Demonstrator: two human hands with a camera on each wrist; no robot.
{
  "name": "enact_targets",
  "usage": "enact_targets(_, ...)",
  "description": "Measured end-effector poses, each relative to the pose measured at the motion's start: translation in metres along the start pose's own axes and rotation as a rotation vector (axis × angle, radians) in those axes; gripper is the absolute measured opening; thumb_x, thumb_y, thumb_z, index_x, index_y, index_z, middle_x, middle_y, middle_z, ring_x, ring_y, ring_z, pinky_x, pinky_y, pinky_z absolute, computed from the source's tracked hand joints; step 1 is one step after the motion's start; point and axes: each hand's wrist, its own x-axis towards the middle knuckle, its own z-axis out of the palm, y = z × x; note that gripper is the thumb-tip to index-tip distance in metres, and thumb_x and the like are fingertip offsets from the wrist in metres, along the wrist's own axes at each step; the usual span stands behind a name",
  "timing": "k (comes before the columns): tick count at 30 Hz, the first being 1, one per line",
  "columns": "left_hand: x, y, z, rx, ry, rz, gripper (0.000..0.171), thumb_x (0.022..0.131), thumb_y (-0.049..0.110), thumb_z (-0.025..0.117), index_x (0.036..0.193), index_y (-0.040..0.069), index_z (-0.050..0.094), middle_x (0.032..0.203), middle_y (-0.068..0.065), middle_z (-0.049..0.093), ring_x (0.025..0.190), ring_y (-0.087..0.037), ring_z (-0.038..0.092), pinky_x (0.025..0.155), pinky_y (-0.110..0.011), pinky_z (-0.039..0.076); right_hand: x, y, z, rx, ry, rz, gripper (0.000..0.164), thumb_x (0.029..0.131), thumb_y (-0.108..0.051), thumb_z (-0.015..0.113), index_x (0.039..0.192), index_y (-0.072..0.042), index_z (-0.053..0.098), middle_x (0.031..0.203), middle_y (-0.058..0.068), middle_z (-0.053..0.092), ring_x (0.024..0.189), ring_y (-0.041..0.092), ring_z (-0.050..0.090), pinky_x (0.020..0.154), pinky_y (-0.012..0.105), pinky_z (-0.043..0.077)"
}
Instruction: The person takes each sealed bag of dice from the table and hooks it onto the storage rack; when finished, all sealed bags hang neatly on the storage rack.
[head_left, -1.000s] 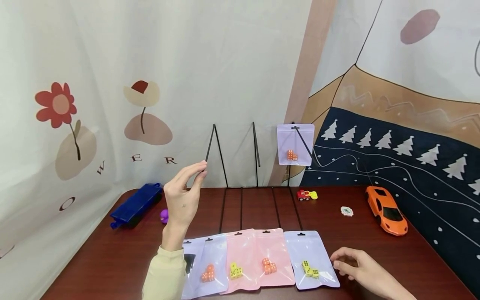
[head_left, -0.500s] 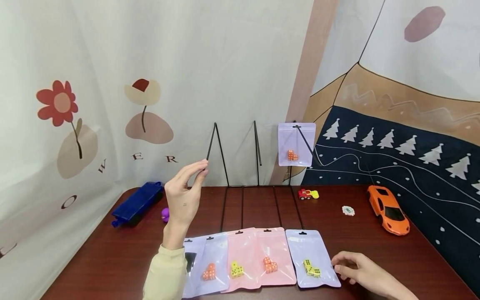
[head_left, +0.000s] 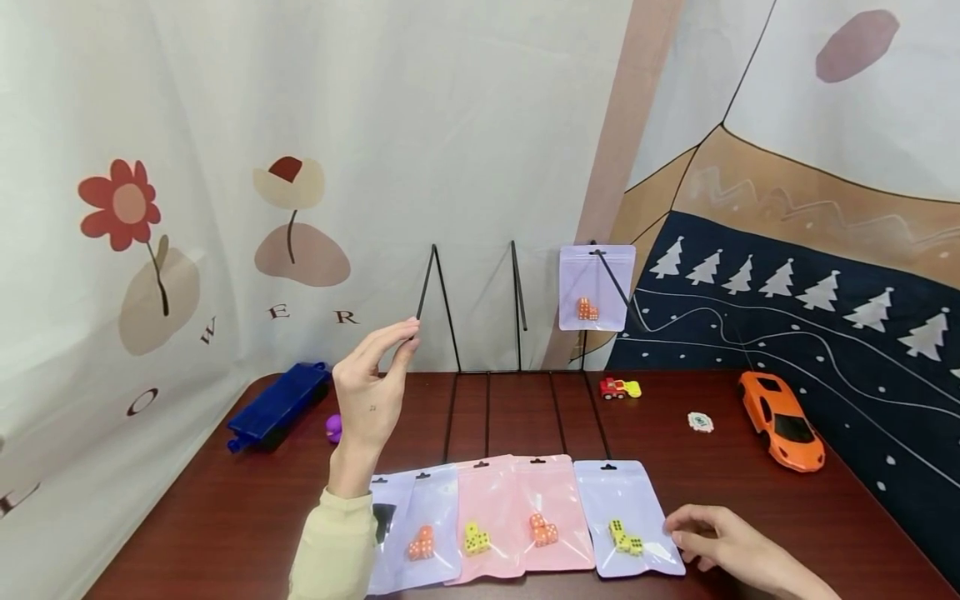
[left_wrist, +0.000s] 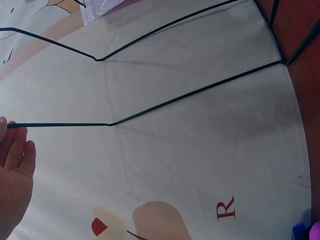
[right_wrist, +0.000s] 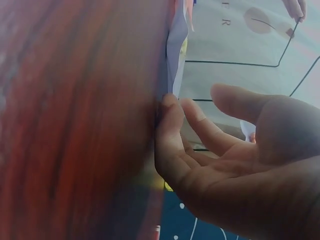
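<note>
My left hand [head_left: 369, 404] is raised and pinches the free end of the left wire hook [left_wrist: 60, 124] of a black wire rack [head_left: 517, 350], between thumb and fingertips. My right hand [head_left: 723, 546] rests on the table with loosely bent fingers. Its fingertips [right_wrist: 171, 112] are right at the edge of a lilac zip bag [head_left: 626, 496] with yellow dice, while the thumb stands apart. Another lilac bag [head_left: 618, 275], with orange dice, hangs on the right hook. To the left lie two pink bags [head_left: 551, 492] and overlapping lilac bags [head_left: 437, 508]; my left sleeve hides part of these.
At the back left lie a blue plastic case [head_left: 277, 408] and a purple toy [head_left: 333, 428]. Toward the right are a red and yellow toy vehicle [head_left: 618, 388], a white chip [head_left: 701, 422] and an orange toy car [head_left: 782, 423]. A printed curtain [head_left: 450, 125] hangs behind the table.
The head view has shifted slightly, moving everything a little rightward in it. Both hands keep their places, the left still at the hook's end, the right beside the lilac bag.
</note>
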Motion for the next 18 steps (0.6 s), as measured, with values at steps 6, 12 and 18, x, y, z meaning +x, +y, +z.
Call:
enact_targets(6, 0.0003, 0.0011, 0.0002, -0.001, 0.002, 0.002, 0.021, 0.070, -0.025, 0.068, 0.088, -0.013, 0.068, 0.092, -0.024, 0.068, 0.086, -0.036, 0.066, 0.083, -0.025, 0.052, -0.0010, -0.0009, 0.0006, 0.007, 0.021, -0.016, 0.027, 0.095, -0.012, 0.054, 0.109, 0.011, 0.062, 0.079, 0.005, 0.057, 0.065, 0.015, 0.053, 0.054, 0.025, 0.048)
enact_targets(12, 0.0006, 0.0012, 0.0006, 0.005, 0.008, 0.011, 0.023, 0.068, -0.026, 0.069, 0.087, -0.013, 0.068, 0.091, -0.024, 0.068, 0.085, -0.035, 0.067, 0.082, -0.024, 0.052, -0.0028, -0.0052, 0.0004, -0.017, 0.100, 0.036, 0.026, 0.092, -0.011, 0.059, 0.109, 0.007, 0.065, 0.092, 0.011, 0.059, 0.073, 0.019, 0.051, 0.056, 0.027, 0.047)
enact_targets(18, 0.0004, 0.0007, 0.0002, 0.004, 0.003, 0.010, 0.022, 0.069, -0.025, 0.069, 0.087, -0.013, 0.068, 0.091, -0.023, 0.068, 0.085, -0.035, 0.067, 0.082, -0.024, 0.052, -0.0038, -0.0085, 0.0015, 0.058, 0.185, 0.100, 0.027, 0.090, -0.012, 0.064, 0.108, 0.009, 0.064, 0.106, 0.014, 0.062, 0.084, 0.023, 0.057, 0.070, 0.034, 0.055)
